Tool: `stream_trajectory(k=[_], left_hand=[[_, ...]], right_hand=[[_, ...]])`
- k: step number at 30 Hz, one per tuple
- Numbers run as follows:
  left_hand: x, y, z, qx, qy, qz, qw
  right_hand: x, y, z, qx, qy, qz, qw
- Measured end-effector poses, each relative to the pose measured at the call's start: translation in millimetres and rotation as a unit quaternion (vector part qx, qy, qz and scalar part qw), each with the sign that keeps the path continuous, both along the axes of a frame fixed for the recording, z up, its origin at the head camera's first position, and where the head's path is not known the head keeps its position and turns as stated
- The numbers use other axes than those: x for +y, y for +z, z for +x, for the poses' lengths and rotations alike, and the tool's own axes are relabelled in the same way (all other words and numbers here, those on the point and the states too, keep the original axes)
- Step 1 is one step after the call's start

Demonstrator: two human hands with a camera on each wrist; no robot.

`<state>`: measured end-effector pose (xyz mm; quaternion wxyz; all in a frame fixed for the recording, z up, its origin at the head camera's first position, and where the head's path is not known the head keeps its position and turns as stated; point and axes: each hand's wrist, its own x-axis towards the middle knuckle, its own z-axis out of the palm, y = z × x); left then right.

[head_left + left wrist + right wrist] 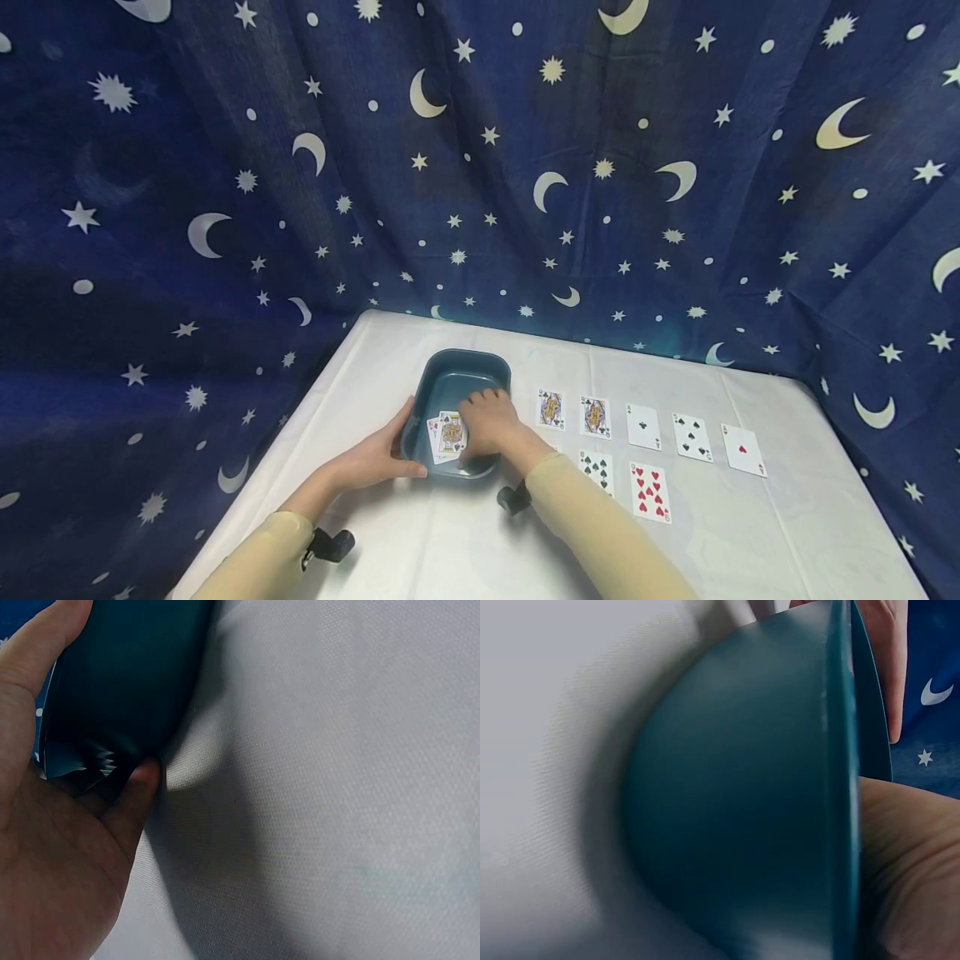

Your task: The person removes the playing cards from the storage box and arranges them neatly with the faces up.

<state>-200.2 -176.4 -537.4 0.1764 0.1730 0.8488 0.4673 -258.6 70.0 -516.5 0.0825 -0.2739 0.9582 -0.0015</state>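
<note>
A dark teal tray (pixel 467 360) with raised walls stands on the white table. My left hand (pixel 378 457) grips its near left corner, thumb at the near wall and fingers along the left side. In the left wrist view that hand (pixel 67 847) lies against the tray's wall (pixel 135 667). My right hand (pixel 491 423) reaches down inside the tray with bent fingers; in the right wrist view the tray wall (pixel 735 772) hides its fingers. Beside its thumb lies a face card (pixel 452 435), face up, overlapping another playing card (pixel 433 432). Whether the right hand holds a card is hidden.
Right of the tray, face-up playing cards form two rows. The far row includes two face cards (pixel 551 409), an ace of clubs (pixel 643 427) and an ace of hearts (pixel 743 450). Nearer lie a black-pip card (pixel 596 471) and a red hearts card (pixel 650 492). A starry curtain (pixel 480 167) hangs behind.
</note>
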Motion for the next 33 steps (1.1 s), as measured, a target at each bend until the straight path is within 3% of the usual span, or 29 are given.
stream_trajectory(k=[7,15,23,33], left_hand=[[-0.3,0.9,0.1,-0.003,0.0,0.0,1.0],[-0.3,0.3,-0.3,-0.001,0.002,-0.003,1.0],[-0.3,-0.6,-0.3,0.007,0.0,-0.007,0.9999],[-0.1,0.8,-0.1,0.004,0.001,-0.006,1.0]], right_hand=[[-4.1,-2.3,-1.8,-0.004,-0.014,0.002,1.0],[-7.6,6.9,2.2,-0.014,-0.016,-0.004,1.0],[-7.4,-0.2,0.1,-0.021,-0.018,-0.014,1.0],[-0.8,2.4,2.0,-0.005,0.006,-0.052,0.999]])
